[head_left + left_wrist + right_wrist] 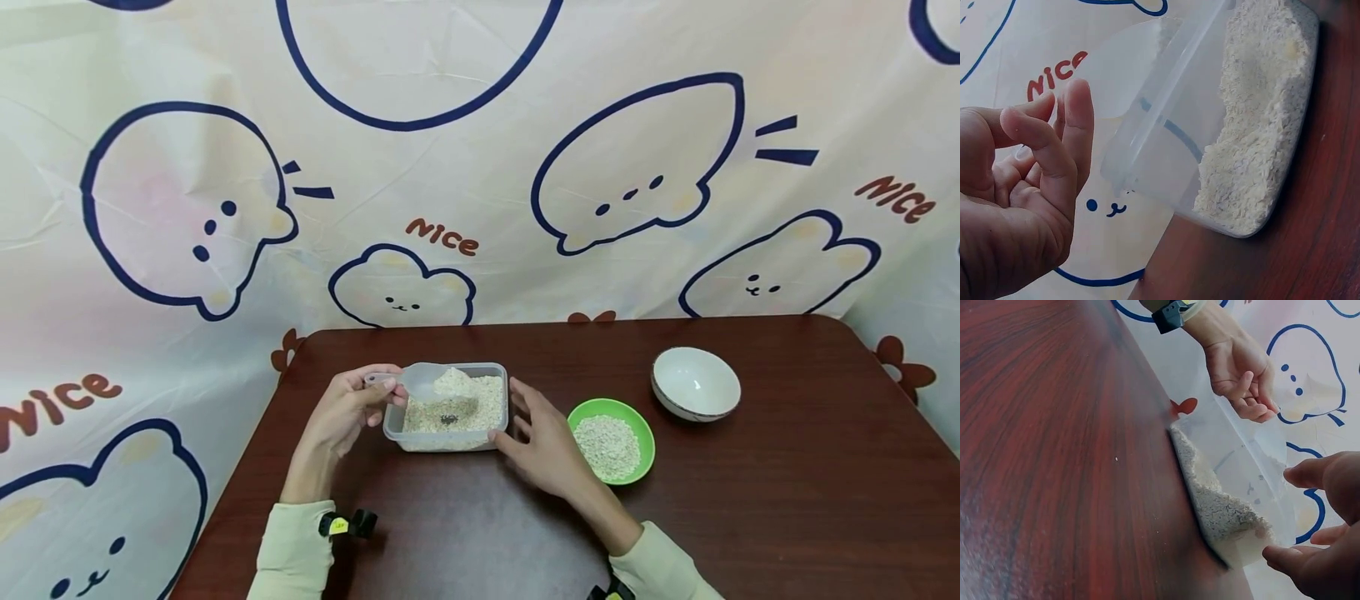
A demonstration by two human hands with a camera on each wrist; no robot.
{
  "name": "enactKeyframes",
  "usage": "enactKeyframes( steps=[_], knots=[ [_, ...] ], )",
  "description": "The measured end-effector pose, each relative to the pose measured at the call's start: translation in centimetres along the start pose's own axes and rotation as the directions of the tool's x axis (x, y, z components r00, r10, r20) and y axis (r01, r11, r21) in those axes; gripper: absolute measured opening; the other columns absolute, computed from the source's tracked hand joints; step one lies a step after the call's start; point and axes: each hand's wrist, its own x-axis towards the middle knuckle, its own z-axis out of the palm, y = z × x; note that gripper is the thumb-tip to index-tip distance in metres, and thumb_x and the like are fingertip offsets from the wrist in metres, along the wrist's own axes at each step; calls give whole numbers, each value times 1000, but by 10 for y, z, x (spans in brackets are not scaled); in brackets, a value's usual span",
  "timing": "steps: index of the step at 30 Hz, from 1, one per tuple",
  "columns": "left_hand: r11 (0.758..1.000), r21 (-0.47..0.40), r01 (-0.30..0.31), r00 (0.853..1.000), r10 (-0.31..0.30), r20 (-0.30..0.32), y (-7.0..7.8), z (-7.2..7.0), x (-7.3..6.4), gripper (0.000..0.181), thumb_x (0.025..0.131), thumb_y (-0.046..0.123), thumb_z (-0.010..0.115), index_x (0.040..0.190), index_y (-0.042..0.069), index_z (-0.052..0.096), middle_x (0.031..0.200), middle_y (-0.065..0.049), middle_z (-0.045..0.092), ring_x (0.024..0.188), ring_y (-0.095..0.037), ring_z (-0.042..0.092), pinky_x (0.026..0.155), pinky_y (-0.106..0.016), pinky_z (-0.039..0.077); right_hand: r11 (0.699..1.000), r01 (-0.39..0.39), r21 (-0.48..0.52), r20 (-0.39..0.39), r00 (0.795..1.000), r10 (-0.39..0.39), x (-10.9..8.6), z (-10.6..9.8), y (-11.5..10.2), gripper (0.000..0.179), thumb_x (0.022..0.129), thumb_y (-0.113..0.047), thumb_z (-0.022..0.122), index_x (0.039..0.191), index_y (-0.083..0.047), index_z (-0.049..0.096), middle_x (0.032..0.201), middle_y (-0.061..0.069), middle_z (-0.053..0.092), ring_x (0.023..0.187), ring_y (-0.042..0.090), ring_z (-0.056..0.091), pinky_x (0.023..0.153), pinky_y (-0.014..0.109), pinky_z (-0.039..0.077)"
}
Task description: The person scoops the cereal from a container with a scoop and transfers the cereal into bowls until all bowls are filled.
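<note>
A white bowl (696,385) on a brown table (810,475); cartoon-print cloth (495,183) behind.

The left hand (351,410) is raised at the end of an upward-reaching forearm (309,473), thumb and fingers bent into a pinch. The right hand (546,450) angles inward, thumb and fingers spread apart; pale sleeves (294,546) end short of both wrists.

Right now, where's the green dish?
In the head view, the green dish sits on the table just right of the right hand, with the white bowl farther back on its right and the plastic box off to its left.
</note>
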Motion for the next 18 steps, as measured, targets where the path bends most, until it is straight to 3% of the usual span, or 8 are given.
enactKeyframes(
  steps=[18],
  knots=[
    [997,-43,-68,998,68,-13,4,0,-3,14,109,15,63,118,8,71,90,3,79,82,-10,76,53,-20,45,999,34,0,-29,999,-34,-3,-14,-9,80,96,-10,80,164,-1,38,169,19,42,154,35,47,117,42,49]
  ],
)
